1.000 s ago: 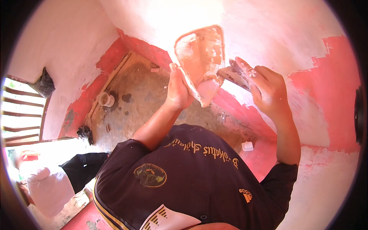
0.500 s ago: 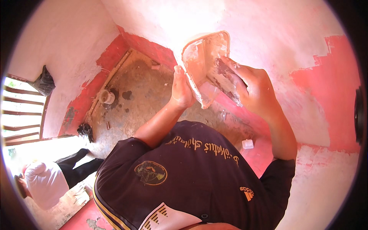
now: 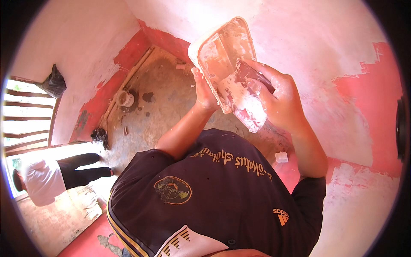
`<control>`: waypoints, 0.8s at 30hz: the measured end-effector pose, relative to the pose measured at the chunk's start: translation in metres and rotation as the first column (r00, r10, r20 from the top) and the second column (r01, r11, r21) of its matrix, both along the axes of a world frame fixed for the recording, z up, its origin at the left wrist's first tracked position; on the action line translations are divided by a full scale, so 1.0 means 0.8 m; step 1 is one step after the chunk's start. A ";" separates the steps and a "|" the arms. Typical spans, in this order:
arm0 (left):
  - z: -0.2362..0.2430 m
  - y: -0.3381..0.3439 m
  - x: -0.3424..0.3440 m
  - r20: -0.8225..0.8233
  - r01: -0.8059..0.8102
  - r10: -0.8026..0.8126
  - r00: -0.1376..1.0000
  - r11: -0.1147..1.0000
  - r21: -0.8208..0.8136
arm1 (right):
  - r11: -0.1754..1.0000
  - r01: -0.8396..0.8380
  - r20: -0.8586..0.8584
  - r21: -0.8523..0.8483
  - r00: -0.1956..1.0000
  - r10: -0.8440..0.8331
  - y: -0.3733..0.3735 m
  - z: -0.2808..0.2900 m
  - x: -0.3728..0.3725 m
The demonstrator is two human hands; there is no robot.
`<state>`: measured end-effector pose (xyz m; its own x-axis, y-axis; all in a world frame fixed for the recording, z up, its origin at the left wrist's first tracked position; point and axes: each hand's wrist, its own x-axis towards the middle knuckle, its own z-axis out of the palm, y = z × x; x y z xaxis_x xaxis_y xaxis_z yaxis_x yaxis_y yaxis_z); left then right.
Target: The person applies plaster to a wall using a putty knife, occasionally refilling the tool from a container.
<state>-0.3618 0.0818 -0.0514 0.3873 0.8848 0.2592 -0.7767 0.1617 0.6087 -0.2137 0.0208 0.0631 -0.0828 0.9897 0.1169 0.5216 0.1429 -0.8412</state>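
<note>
A rectangular plastic tub (image 3: 209,55), smeared inside with pale putty, is tilted with its mouth toward me. My left hand (image 3: 206,93) grips its side, thumb showing at the rim and the other fingers hidden behind it. My right hand (image 3: 280,96) is closed around a dark-reddish putty knife (image 3: 249,112). White putty coats the broad flat blade, which lies across the tub's near rim. Putty also marks the fingers of my right hand.
White-smeared red walls (image 3: 364,98) meet in a corner ahead. On the floor stand a small bucket (image 3: 125,99) and a white container (image 3: 281,157). A black plastic bag (image 3: 54,83) hangs by the barred window (image 3: 28,115). Another person (image 3: 45,180) is at the left.
The putty knife has come from inside the tub to its near rim, its blade now showing a thick white load. The tub has shifted slightly up and left. The other person's legs have moved.
</note>
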 end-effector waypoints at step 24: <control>-0.039 -0.015 -0.007 0.226 0.146 -0.129 0.966 0.988 -0.059 | 0.976 0.176 -0.520 -0.131 0.826 -0.219 -0.018 -0.018 -0.020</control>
<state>-0.3674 0.0696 -0.0823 0.4471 0.8471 0.2873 -0.8576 0.3147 0.4068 -0.2294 0.0067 0.0485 0.1686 0.9856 0.0119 0.0051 0.0112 -0.9999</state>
